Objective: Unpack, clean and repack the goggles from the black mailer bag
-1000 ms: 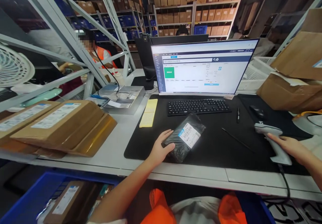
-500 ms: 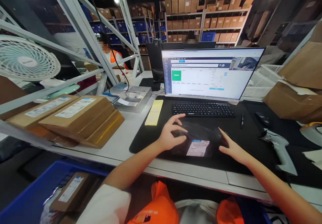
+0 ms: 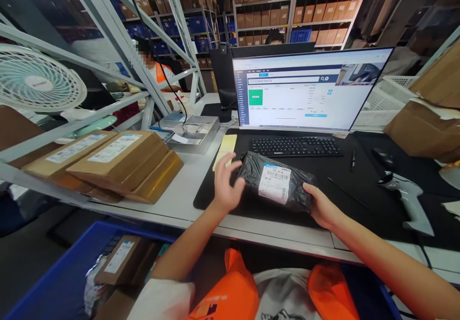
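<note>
A parcel wrapped in black plastic (image 3: 247, 172), with a white barcode label facing up, is tilted above the dark desk mat. My right hand (image 3: 323, 206) grips its right end, thumb on top and the other fingers hidden beneath. Just off the left end is my left hand (image 3: 227, 186), its fingers spread and curved with nothing in them. Behind the parcel lie the keyboard (image 3: 294, 146) and the lit monitor (image 3: 291, 107). A grey barcode scanner (image 3: 413, 205) rests on the mat to the right of my right hand.
Taped cardboard boxes (image 3: 118, 164) are stacked at the left edge of the desk. Below stands a blue bin (image 3: 61, 272) holding packages. A metal tray (image 3: 204, 140), yellow notes (image 3: 227, 143), a pen (image 3: 353, 161) and a mouse (image 3: 382, 157) lie around. A fan (image 3: 39, 80) and a co-worker (image 3: 160, 73) are left.
The parcel has been lifted and tilted, its label now sharp. My right hand has closed on its right end. My left hand has shifted left, away from it.
</note>
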`<state>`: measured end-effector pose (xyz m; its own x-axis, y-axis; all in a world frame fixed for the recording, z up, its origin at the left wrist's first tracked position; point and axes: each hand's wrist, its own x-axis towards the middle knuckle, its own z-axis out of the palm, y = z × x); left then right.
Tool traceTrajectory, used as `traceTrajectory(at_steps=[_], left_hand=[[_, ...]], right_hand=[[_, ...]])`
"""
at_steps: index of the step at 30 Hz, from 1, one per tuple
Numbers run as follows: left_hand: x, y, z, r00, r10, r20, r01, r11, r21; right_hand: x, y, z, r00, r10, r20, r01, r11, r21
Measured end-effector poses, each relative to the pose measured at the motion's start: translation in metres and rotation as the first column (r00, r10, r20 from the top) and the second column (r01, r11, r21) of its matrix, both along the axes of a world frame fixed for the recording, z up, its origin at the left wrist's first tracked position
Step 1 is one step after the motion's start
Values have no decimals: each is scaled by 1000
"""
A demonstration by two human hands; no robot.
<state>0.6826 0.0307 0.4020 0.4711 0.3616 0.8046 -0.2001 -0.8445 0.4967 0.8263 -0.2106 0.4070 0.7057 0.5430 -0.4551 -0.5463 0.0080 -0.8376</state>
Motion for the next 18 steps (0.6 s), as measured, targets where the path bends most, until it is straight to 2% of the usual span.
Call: traceTrajectory(at_steps=[1, 2, 3, 5, 8, 12, 15, 18], left_hand=[[-8, -9, -7, 999, 15, 46, -24, 979, 204], [-13, -18, -14, 999, 20, 48, -36, 927, 374], [-16, -27, -21, 999, 43, 7, -41, 870, 492], [-13, -36, -35, 987, 132, -90, -50, 790, 611], [0, -28, -47, 979, 190, -68, -98, 743, 662], [14, 4, -47, 987, 162, 13, -126, 709, 694], [14, 30, -31, 960, 279, -7, -206, 725, 657], [8, 61, 4, 907, 420, 35, -358, 723, 591]], right_hand=[[-2, 3, 3, 1000, -6, -16, 6, 1000, -28], [-3, 6, 7, 1000, -7, -28, 6, 998, -55], [-5, 9, 10, 999, 2, -40, -5, 997, -73], [-8, 17, 16, 996, 46, -73, -52, 996, -74], [-13, 31, 23, 986, 121, -112, -126, 991, -36], [-9, 40, 26, 967, 252, -37, -253, 967, -25], [6, 24, 21, 943, 300, 144, -290, 953, -90], [26, -18, -1, 884, 318, 344, -246, 940, -237]])
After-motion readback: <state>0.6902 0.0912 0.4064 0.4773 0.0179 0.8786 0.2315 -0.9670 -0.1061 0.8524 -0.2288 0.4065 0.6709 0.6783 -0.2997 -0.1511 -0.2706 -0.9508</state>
